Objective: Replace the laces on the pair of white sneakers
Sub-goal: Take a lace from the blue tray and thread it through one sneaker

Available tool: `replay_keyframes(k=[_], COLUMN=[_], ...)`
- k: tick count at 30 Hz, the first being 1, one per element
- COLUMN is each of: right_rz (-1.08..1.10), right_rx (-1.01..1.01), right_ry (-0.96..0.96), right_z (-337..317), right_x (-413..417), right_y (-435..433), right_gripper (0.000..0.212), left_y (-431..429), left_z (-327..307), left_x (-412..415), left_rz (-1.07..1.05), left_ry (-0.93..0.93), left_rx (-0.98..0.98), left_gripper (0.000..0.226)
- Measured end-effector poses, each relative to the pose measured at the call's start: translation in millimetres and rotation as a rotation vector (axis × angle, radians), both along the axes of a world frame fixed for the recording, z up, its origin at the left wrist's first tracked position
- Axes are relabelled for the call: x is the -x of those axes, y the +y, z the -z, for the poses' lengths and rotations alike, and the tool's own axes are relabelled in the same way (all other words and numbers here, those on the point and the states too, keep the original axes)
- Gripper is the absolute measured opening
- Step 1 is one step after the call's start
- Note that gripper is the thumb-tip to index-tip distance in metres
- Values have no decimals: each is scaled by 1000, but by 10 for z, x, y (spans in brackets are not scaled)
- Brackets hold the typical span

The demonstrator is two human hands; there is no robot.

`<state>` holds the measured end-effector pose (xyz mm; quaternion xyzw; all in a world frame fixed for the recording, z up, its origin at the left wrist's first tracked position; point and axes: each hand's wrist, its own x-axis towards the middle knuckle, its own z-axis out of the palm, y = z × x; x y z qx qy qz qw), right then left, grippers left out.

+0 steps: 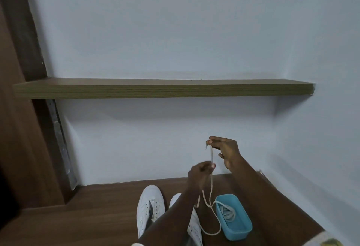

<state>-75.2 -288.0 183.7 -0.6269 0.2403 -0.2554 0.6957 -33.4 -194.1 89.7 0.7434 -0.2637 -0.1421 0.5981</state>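
Note:
Two white sneakers stand on the wooden table: the left sneaker shows its open eyelets without a lace, and the right sneaker is mostly hidden behind my left forearm. My right hand is raised and pinches the tip of a white lace between thumb and fingers. Lower down, my left hand pinches the same lace. From there the lace hangs in a loop down to the table and trails into the blue box.
The blue plastic box holds another coiled lace and sits right of the sneakers. A wooden shelf juts from the pale wall above. A dark wooden panel borders the left side.

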Motion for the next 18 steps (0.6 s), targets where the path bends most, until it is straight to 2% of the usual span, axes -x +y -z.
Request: replay_keyframes(k=[3, 7, 12, 18], right_rz=[-59, -107, -138, -112], right_rx=[17, -14, -25, -173], right_ry=[53, 72, 81, -28], right_z=[80, 158, 235, 281], right_x=[9, 9, 4, -24], right_y=[26, 51, 89, 89], right_gripper=[23, 22, 24, 12], left_y=[-67, -38, 34, 197], left_z=[-157, -133, -26, 92], left_x=[-26, -67, -69, -17], left_rz=[-105, -232, -189, -50], left_ry=[0, 56, 44, -181], left_rx=[93, 100, 15, -211], left_gripper=[29, 22, 16, 16])
